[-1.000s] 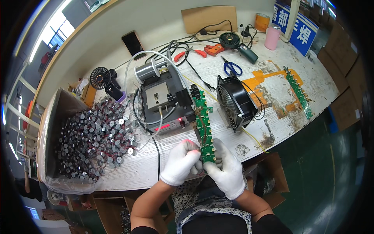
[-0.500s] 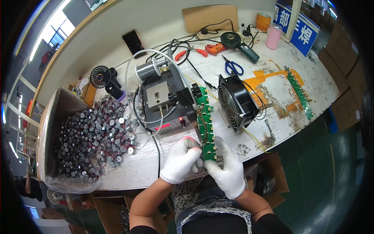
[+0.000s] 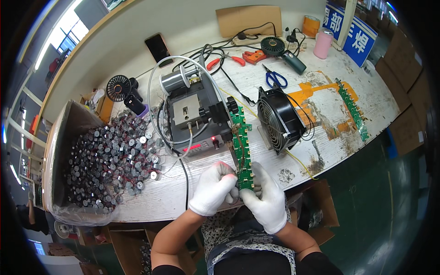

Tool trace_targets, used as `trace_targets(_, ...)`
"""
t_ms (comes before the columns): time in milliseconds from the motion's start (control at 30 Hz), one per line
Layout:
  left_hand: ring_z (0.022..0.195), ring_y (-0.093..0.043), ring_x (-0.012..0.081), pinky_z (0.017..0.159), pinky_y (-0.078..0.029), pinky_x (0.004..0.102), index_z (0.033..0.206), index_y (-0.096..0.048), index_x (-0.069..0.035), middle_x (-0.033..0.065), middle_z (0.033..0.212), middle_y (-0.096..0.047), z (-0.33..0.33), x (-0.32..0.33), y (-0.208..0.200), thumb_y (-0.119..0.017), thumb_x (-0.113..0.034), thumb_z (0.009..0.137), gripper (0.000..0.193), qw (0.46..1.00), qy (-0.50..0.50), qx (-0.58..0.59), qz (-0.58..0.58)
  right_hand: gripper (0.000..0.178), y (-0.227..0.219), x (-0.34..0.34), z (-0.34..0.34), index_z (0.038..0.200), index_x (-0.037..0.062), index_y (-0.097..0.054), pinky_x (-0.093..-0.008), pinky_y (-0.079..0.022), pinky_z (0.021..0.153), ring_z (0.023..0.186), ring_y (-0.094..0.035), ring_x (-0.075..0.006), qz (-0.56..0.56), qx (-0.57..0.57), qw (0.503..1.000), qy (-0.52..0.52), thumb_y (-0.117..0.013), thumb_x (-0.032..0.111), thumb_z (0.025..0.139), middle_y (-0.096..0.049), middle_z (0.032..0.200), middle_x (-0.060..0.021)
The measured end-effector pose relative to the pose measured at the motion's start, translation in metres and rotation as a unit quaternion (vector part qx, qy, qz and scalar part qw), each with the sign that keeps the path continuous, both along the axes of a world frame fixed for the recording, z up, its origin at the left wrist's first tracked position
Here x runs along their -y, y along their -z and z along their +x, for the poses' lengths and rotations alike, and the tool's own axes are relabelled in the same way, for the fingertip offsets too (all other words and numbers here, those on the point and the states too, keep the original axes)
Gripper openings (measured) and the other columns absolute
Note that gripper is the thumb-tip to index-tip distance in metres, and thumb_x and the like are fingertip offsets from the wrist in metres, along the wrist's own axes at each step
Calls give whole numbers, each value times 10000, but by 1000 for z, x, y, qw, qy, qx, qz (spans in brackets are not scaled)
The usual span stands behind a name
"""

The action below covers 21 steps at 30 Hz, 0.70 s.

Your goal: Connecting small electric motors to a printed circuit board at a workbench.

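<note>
A long green circuit board strip [image 3: 244, 173] stretches away from me along the right side of a black soldering machine [image 3: 201, 114]. My right hand [image 3: 266, 200], in a white glove, grips the strip's near end between thumb and fingers. My left hand [image 3: 213, 188], gloved too, is closed in a pinch at the strip's left edge. Whatever lies between the left fingertips is too small or hidden to make out. A spool of solder wire [image 3: 175, 81] sits on top of the machine, whose red display is lit.
Left of the machine, small round motors [image 3: 114, 160] spill from a lined box [image 3: 59, 183]. A black fan [image 3: 279, 119] stands right of the strip. Beyond it lie blue-handled scissors [image 3: 276, 79], red-handled pliers [image 3: 224, 59] and a handheld fan [image 3: 279, 50]. Another green strip [image 3: 353, 110] lies far right.
Both hands and the strip keep nearly the same place. The whole view has shifted very slightly.
</note>
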<state>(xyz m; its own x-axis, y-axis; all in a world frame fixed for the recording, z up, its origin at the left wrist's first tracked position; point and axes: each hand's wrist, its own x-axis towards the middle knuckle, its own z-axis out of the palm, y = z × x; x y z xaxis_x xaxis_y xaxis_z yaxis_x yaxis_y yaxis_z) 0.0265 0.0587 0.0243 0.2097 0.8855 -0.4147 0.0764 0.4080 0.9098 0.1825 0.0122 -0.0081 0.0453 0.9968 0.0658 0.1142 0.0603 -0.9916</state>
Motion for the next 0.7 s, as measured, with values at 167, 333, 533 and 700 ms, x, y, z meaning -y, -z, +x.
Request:
trace_targets(167, 476, -550, 115, 435, -449, 241, 909, -525, 33, 88, 656, -609, 0, 1, 6, -538, -108, 877, 145, 1000, -11, 10, -8, 666, -5, -1, 5, 1390, -53, -425, -308, -557, 738, 829, -674, -192, -20, 7, 1000, -23, -708, 78, 802, -647, 1024, -169)
trace_targets(333, 472, -541, 105, 434, -442, 233, 915, -545, 25, 82, 663, -617, -5, 5, 1, -525, -115, 878, 146, 1000, 6, 4, -12, 726, 2, -3, 10, 1434, -57, -346, -305, -540, 787, 899, -656, -194, 62, 48, 995, -56, -709, 85, 822, -636, 1088, -174)
trace_targets(533, 489, -538, 93, 449, -433, 220, 978, -560, 14, 70, 670, -622, -11, 12, 14, -534, -170, 909, 199, 997, 74, 23, -13, 716, -13, -3, 16, 1480, -77, -213, -279, -510, 821, 923, -634, -153, -124, -188, 969, -99, -574, -29, 863, -625, 1143, -155)
trace_targets(700, 590, -592, 119, 526, -456, 243, 957, -596, -11, 69, 800, -647, -23, 25, 1, -595, -160, 918, 154, 997, 79, 4, 27, 700, -12, -2, 13, 1461, -86, -263, -226, -498, 693, 778, -602, -88, -119, -132, 981, -77, -573, -51, 834, -648, 986, -111)
